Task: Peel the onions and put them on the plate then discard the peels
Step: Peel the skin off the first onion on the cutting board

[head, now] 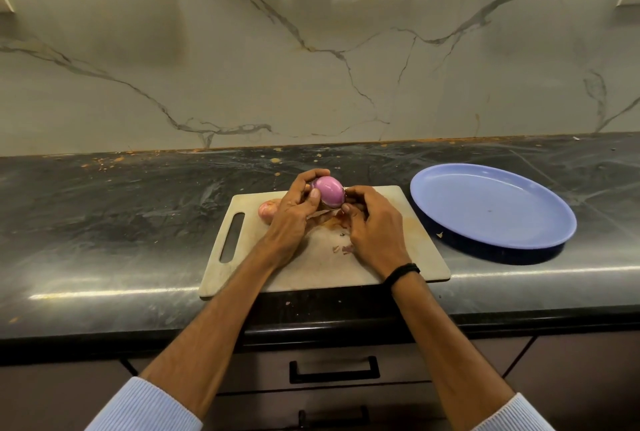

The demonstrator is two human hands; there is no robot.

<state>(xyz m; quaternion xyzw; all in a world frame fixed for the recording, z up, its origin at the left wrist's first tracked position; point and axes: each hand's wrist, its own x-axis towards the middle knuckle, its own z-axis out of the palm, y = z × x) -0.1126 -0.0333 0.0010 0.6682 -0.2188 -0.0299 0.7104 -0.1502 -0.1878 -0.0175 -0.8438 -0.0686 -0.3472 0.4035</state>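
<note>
Behind, a veined marble wall (311, 49) meets the dark countertop (104, 216) bearing the plate (491, 205).

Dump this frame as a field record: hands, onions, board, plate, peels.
left hand: grips held onion above the cutting board
right hand: pinches at held onion's right end
held onion: pink, glossy, mostly peeled
second onion: on cutting board, partly behind left hand, skin on
peel scraps: on cutting board, near right hand
plate: blue, right of cutting board, no onion on it
</note>
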